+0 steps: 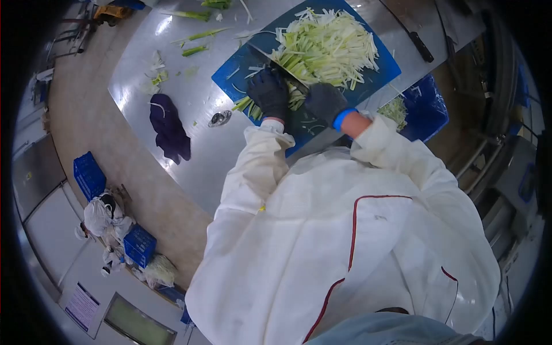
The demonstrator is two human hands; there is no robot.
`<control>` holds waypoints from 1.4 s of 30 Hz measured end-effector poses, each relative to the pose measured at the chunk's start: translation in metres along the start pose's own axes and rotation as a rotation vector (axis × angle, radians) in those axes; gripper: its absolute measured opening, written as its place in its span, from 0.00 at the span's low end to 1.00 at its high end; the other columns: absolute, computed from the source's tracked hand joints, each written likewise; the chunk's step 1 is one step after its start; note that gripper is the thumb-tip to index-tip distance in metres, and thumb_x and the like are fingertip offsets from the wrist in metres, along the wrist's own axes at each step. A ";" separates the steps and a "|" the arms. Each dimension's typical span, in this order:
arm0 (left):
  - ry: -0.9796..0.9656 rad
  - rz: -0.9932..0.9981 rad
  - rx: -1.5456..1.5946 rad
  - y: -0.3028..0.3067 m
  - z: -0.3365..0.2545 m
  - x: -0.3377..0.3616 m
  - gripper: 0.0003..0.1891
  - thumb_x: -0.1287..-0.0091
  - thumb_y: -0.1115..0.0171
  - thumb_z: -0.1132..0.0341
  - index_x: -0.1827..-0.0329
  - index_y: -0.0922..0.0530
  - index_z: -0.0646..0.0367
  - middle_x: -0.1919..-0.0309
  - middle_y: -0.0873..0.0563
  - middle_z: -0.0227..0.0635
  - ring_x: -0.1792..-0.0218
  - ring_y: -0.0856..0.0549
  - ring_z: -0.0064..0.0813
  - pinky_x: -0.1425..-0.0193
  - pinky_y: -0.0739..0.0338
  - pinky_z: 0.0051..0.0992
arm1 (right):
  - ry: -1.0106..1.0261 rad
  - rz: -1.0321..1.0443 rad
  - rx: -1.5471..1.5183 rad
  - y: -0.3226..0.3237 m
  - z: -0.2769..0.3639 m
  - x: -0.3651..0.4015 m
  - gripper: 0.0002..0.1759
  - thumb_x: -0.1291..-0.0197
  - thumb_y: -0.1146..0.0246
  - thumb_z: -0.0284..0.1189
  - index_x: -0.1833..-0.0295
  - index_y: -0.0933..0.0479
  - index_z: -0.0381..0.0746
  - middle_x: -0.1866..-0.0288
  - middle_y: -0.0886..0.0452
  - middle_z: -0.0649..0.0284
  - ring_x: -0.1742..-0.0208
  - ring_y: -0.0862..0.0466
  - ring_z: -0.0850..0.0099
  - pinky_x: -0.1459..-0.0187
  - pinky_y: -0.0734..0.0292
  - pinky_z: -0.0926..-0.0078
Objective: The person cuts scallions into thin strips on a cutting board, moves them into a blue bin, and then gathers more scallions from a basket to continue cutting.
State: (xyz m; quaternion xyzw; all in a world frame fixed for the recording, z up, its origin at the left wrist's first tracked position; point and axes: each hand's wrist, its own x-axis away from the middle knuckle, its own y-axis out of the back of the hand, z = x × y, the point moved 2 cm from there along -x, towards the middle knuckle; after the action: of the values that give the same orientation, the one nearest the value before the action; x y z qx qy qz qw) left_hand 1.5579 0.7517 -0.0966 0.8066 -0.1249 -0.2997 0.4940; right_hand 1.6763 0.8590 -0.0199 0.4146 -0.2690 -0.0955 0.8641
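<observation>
White coat (345, 241) filling the foreground, a worker closes the dark-gloved right hand (326, 103) around the handle of a knife (282, 66) over a blue cutting board (227, 75) on a metal bench (204, 149). The gloved left hand (268, 95) lies over green stalks (246, 107) beside the blade, its grip hidden from view. Sliced pale-green vegetable (328, 49) is heaped on the board beyond the knife; a dark purple cloth (168, 126) lies to the left.

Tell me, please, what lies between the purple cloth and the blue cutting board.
A small, shiny metal object and a tiny green scrap lie there on the steel table, as the head view shows.
</observation>
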 end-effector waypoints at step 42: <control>0.078 0.140 0.381 0.050 0.070 0.019 0.17 0.31 0.39 0.62 0.43 0.19 0.60 0.47 0.15 0.44 0.43 0.19 0.45 0.37 0.29 0.44 | 0.189 -0.061 -0.198 -0.017 0.036 -0.017 0.14 0.33 0.40 0.38 0.59 0.24 0.36 0.68 0.16 0.47 0.65 0.15 0.47 0.62 0.23 0.49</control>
State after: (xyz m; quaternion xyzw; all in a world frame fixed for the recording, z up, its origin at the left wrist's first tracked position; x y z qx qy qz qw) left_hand 1.5353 0.6676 -0.0827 0.8857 -0.2158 -0.2043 0.3566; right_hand 1.6436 0.8310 -0.0216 0.3423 -0.1628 -0.1085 0.9190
